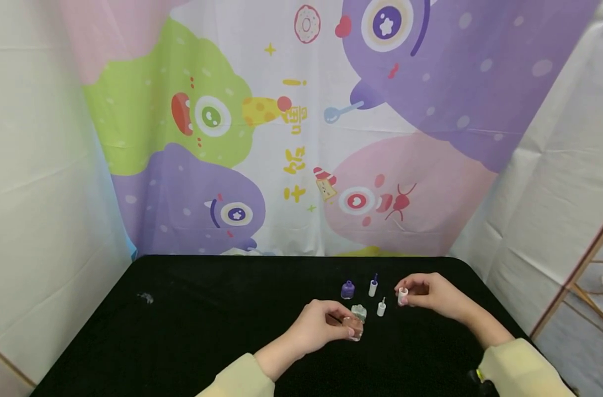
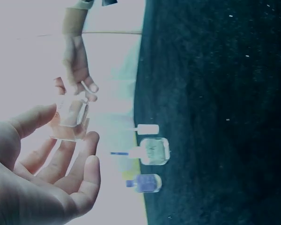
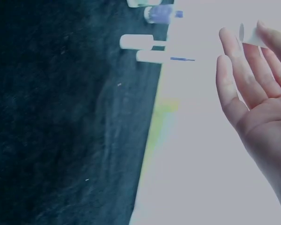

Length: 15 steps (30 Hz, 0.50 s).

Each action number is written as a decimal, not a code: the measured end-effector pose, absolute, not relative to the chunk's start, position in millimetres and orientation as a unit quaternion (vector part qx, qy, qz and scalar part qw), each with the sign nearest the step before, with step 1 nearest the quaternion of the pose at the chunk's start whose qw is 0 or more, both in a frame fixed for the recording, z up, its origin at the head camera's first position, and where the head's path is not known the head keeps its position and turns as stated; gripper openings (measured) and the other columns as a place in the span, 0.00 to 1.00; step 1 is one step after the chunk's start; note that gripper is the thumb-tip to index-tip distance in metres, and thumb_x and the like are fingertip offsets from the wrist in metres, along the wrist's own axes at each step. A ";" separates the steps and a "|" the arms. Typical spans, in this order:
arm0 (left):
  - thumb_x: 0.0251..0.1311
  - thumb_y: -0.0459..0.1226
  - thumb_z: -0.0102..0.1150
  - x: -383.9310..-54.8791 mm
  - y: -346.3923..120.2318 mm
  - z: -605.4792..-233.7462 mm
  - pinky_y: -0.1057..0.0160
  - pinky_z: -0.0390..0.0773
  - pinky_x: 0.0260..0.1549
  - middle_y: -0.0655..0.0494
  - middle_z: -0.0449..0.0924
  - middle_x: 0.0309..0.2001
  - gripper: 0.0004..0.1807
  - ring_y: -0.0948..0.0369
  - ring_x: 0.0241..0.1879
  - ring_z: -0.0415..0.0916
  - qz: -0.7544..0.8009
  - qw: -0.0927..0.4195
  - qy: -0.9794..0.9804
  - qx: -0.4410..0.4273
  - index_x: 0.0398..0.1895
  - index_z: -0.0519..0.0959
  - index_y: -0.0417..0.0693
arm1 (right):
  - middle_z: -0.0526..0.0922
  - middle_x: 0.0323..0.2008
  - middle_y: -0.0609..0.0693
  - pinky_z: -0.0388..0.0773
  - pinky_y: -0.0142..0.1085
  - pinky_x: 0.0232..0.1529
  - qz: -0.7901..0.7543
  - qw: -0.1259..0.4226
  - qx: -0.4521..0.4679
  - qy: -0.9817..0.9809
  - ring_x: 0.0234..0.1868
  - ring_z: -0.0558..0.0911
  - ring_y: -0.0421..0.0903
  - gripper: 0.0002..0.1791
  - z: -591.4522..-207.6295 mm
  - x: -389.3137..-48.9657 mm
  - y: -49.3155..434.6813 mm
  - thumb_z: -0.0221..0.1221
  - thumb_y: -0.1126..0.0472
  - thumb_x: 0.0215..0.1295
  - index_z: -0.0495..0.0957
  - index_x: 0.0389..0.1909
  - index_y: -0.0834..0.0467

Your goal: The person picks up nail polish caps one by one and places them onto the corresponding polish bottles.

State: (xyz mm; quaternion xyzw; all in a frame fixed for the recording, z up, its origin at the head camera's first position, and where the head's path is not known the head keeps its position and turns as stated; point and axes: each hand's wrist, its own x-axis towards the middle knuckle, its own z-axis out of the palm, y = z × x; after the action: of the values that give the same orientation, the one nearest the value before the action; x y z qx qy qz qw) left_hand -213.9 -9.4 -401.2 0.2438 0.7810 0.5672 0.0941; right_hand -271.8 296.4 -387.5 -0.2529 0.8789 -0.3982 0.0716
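Note:
In the head view my left hand (image 1: 317,329) holds a pinkish-brown nail polish bottle (image 1: 353,329) between thumb and fingers. The left wrist view shows this bottle's clear glass base (image 2: 75,117). Off to the right, my right hand (image 1: 434,294) pinches a white nail polish cap (image 1: 403,296), its brush pointing up. A pale green bottle (image 1: 359,312) without a cap stands just behind the held bottle, and an uncapped purple bottle (image 1: 348,290) is farther back. Between the hands, a white cap with a purple brush (image 1: 373,288) and another white cap (image 1: 381,309) stand brush-up.
Black cloth (image 1: 207,320) covers the table. A small shiny scrap (image 1: 145,298) lies at its left. Behind the table hangs a curtain (image 1: 301,231) with cartoon monsters, and a wooden-framed rack (image 1: 574,286) stands at the right.

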 end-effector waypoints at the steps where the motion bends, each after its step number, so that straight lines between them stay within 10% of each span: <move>1: 0.49 0.32 0.68 -213.1 -10.7 -398.9 0.71 0.78 0.31 0.53 0.84 0.35 0.10 0.60 0.32 0.79 0.568 0.093 0.781 0.243 0.37 0.82 0.43 | 0.82 0.38 0.54 0.81 0.35 0.37 -0.401 0.069 -0.254 0.877 0.35 0.83 0.41 0.16 -385.6 -270.8 295.8 0.63 0.58 0.58 0.78 0.45 0.61; 15: 0.53 0.36 0.66 -205.4 -32.7 -369.4 0.68 0.78 0.34 0.53 0.83 0.38 0.11 0.61 0.34 0.78 0.575 0.075 0.775 0.251 0.40 0.82 0.45 | 0.84 0.35 0.52 0.82 0.33 0.36 -0.435 -0.038 -0.271 0.858 0.34 0.84 0.40 0.12 -352.5 -251.4 278.5 0.63 0.61 0.59 0.78 0.43 0.62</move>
State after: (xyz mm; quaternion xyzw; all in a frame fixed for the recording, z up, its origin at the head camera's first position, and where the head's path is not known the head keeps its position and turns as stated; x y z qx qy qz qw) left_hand -205.4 -32.7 -369.4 0.2507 0.7748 0.5755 0.0748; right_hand -251.4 278.5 -352.5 -0.2710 0.8579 -0.4349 -0.0384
